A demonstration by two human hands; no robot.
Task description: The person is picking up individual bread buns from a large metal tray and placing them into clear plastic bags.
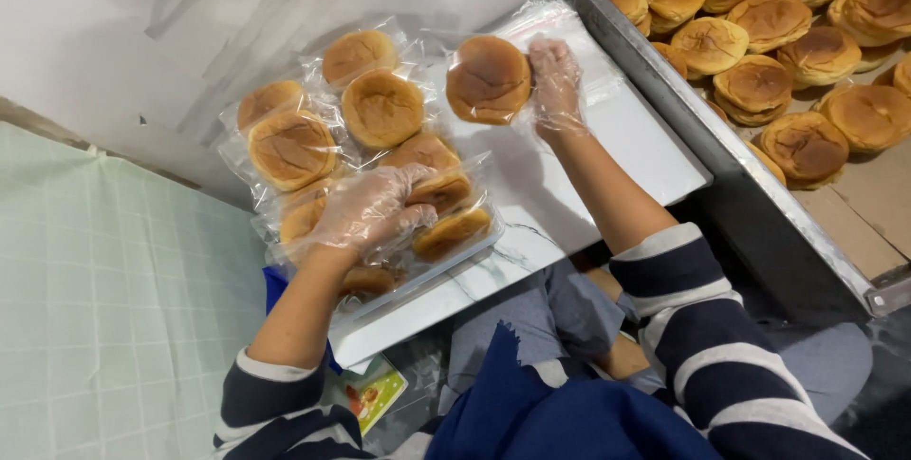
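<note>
Both hands wear thin clear gloves. The right hand (pixel 555 80) pinches the edge of a clear bag holding a single round bun (pixel 489 79), fingers pressed together against the plastic, above the far edge of the white board (pixel 626 137). A stack of empty clear bags (pixel 569 28) lies at the board's far right corner. The left hand (pixel 372 208) rests with fingers spread and curled on a heap of bagged buns (pixel 380 109) (each in its own wrapper) covering the board's left end. Beside the board's right edge, a metal tray (pixel 721 151) carries many unwrapped buns (pixel 807 52).
</note>
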